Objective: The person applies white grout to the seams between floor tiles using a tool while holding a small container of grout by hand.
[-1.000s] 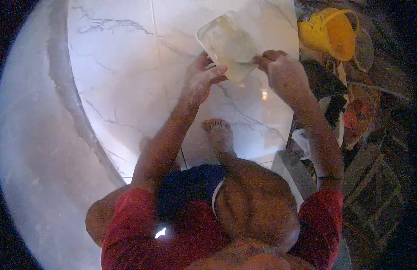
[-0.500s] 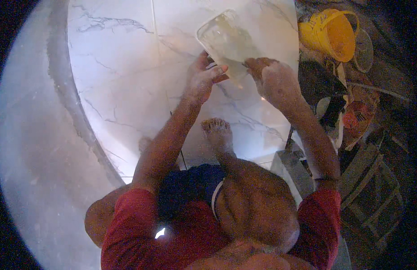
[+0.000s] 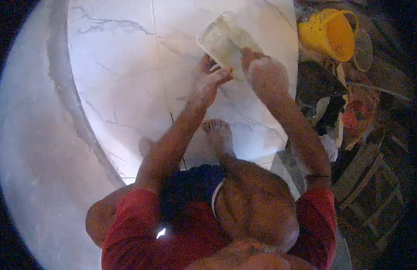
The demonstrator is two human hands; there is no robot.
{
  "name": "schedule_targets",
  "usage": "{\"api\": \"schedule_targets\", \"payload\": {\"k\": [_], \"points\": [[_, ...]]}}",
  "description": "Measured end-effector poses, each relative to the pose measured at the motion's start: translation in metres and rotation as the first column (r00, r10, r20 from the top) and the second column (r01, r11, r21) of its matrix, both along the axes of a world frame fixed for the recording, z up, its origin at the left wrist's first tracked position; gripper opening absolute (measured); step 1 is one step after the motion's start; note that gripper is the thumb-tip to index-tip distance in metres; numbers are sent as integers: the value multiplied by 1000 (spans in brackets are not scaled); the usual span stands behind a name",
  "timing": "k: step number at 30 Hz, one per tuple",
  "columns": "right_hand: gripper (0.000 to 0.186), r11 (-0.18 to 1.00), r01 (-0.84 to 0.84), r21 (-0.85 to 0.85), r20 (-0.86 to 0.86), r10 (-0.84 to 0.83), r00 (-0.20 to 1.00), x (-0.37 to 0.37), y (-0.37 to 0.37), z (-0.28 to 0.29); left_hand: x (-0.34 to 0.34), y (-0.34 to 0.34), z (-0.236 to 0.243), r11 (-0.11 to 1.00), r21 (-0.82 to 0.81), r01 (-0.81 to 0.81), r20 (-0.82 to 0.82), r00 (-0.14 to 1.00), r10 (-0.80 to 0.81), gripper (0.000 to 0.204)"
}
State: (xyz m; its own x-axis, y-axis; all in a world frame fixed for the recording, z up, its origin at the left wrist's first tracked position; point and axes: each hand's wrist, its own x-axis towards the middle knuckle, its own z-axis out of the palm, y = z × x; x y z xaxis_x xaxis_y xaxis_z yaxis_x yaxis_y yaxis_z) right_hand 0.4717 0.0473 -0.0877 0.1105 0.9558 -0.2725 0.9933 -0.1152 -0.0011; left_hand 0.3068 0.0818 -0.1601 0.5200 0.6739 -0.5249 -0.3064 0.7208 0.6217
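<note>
A pale, shallow rectangular tub [image 3: 205, 35] with rounded corners is at the upper middle, tilted above the white marbled tile floor. Whitish, wet-looking material [image 3: 216, 42] coats its inside. My left hand [image 3: 210, 78] grips the tub's near left edge, thumb toward the near corner and fingers underneath. Closed and knuckles up, my right hand [image 3: 268, 76] is at the tub's right side. Its fingers pinch something thin that reaches into the tub; blur and the hand itself hide what kind of thing it is. White dust covers the back of this hand.
A yellow bucket [image 3: 328, 36] lies tipped at the upper right. Below it are a round red-orange item [image 3: 356, 118], dark cloth-like pieces and a dark ribbed crate-like thing [image 3: 375, 193]. My bare foot [image 3: 218, 135] rests on the tiles. A grey raised border [image 3: 64, 90] curves along the left.
My right hand has moved slightly left and up, further over the tub, with its thin item reaching deeper inside. My left hand and the tub have shifted a little to the right.
</note>
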Motion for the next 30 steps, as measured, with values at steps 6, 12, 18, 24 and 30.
{"api": "schedule_targets", "payload": {"k": [6,12,18,24,30], "points": [[13,983,-19,183,-54,30,998,-2,-1,-4,1,-6,-5,1000,7,-8,1,1000,8,74],[15,980,-33,195,-187,70,980,-5,-1,0,-1,-5,-7,998,10,-57,-8,998,57,74],[16,994,-17,108,-193,38,980,-14,4,-7,-3,-15,-10,990,23,-138,-7,990,138,69],[18,998,61,9,-122,-59,991,-19,-7,8,-9,-28,-6,966,59,-252,-3,968,252,67],[31,975,-93,204,-252,144,957,-25,-13,-15,-19,-34,-6,937,6,-348,32,937,348,69]]}}
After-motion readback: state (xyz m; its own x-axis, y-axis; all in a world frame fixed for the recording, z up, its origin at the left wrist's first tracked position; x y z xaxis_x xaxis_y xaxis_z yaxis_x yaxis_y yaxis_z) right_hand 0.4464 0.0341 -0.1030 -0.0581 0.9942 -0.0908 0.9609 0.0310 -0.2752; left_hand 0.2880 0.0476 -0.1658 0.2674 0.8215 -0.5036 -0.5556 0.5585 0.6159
